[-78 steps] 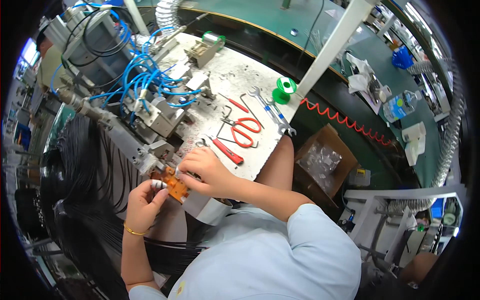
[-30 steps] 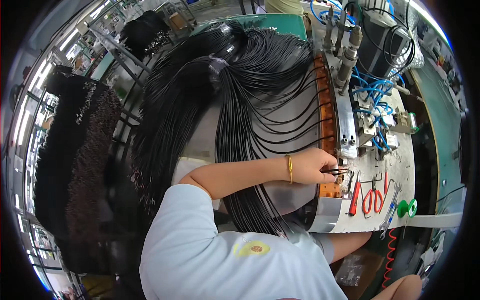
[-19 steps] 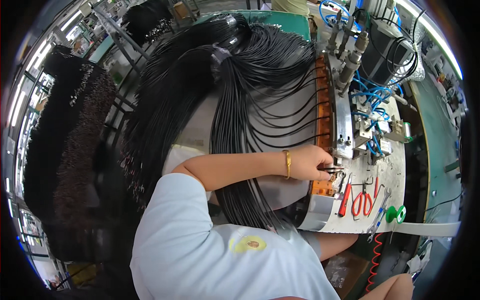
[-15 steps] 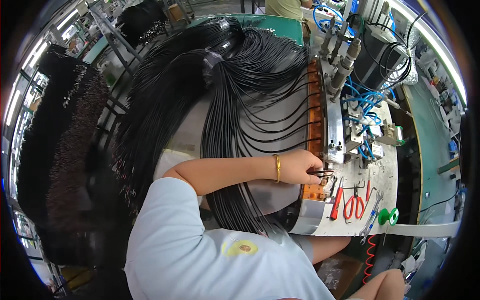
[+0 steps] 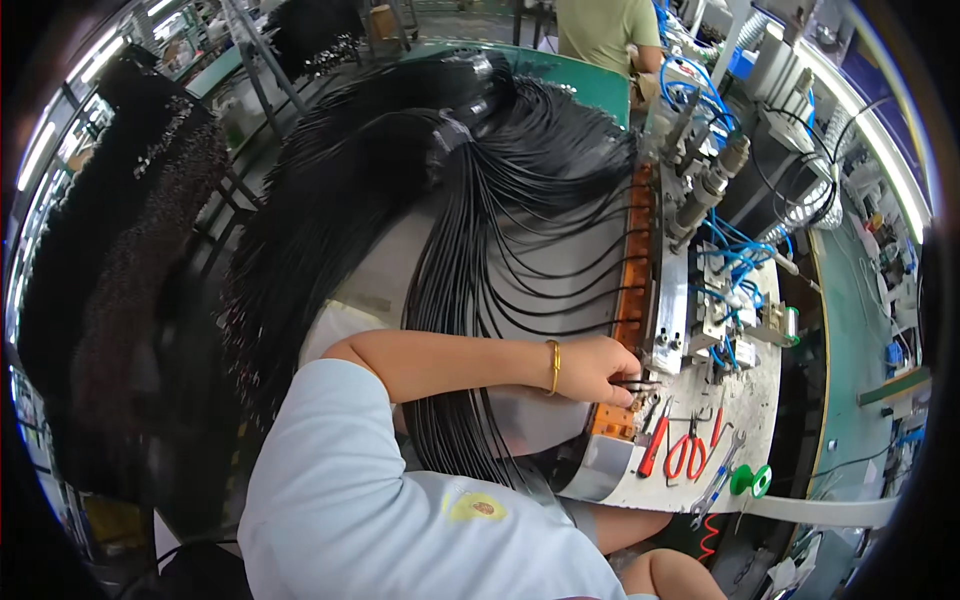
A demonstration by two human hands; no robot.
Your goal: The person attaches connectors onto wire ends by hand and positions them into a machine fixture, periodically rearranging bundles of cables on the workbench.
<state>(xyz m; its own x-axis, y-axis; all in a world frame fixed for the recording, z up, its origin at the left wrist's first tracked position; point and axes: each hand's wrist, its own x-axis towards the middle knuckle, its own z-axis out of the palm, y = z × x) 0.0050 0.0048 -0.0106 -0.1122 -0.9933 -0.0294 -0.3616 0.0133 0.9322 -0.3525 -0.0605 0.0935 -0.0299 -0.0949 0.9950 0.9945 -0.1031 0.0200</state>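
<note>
My left hand, with a gold bangle on the wrist, reaches across to the near end of a long orange-brown fixture strip. Its thumb and fingers pinch a dark, thin piece that looks like the end of a black cable; the fingers partly hide it. Farther along the strip, several black cables run into it from a large bundle hanging over the table. A metal bar lies along the strip's right side. My right hand is not in view.
Right of my hand lie a red-handled tool, red-handled scissors or pliers, wrenches and a green spool. Metal cylinders and blue air hoses stand beyond. Another person sits at the far end. More cables hang at left.
The view has shifted, so the bench appears lower and slightly left. My left hand stays at the near end of the strip, still pinching the dark piece.
</note>
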